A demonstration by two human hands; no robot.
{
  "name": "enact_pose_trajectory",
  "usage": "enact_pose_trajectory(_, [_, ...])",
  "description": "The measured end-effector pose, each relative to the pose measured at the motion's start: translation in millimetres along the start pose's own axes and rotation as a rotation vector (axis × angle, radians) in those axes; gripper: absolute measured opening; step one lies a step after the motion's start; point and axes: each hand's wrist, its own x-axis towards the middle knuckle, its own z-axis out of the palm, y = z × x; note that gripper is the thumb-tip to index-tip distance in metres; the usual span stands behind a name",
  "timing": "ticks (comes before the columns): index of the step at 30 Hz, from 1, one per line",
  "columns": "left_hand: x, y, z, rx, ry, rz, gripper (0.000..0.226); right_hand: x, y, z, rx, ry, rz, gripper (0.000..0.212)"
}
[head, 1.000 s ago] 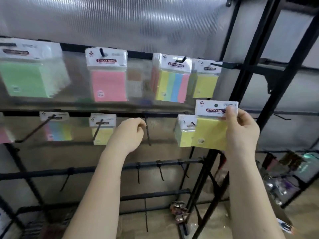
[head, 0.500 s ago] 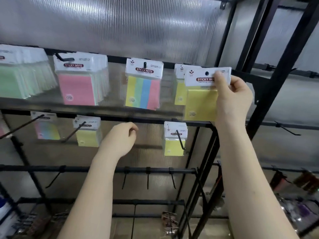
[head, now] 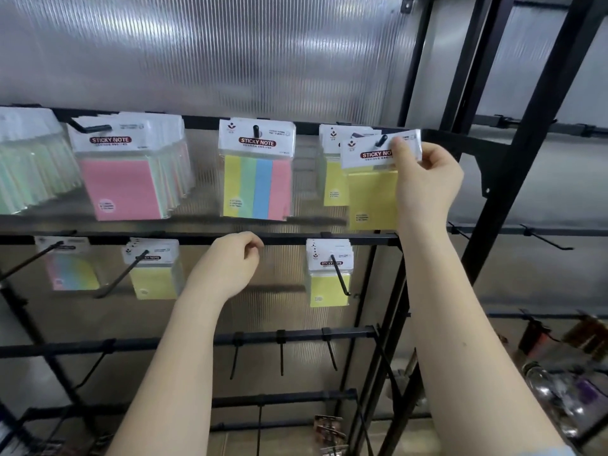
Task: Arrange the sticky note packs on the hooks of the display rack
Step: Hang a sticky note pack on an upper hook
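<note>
One yellow pack [head: 373, 199] pinched by R hand [head: 427, 182], hook tip [head: 381, 140] thru hole; L hand [head: 230, 264] curled, contents unclear.
</note>
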Motion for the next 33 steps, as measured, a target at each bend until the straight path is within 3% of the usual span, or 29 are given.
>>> enact_pose_trajectory(7, [8.6, -5.5, 1.2, -0.010, -0.022, -0.009, 0.027, 27.5, 22.3, 29.9, -0.037, -0.005, 0.089, 0.016])
enact_pose_trajectory(19, [6.4, -20.1, -8.6, -0.016, -0.009, -0.037, 0.026, 32.3, 63.8, 46.5, -0.092, 0.147, 0.144, 0.015])
enact_pose_trajectory(26, [1.6, -32.1, -14.3, 0.007, -0.013, -0.065, 0.026, -18.3, 133.7, 4.7, -0.233, 0.018, 0.372, 0.031])
enact_pose_trajectory(33, [-2.0, -39.9, -14.3, 0.014, -0.019, -0.079, 0.027, -59.9, 186.8, -14.6, -0.312, -0.189, 0.589, 0.032])
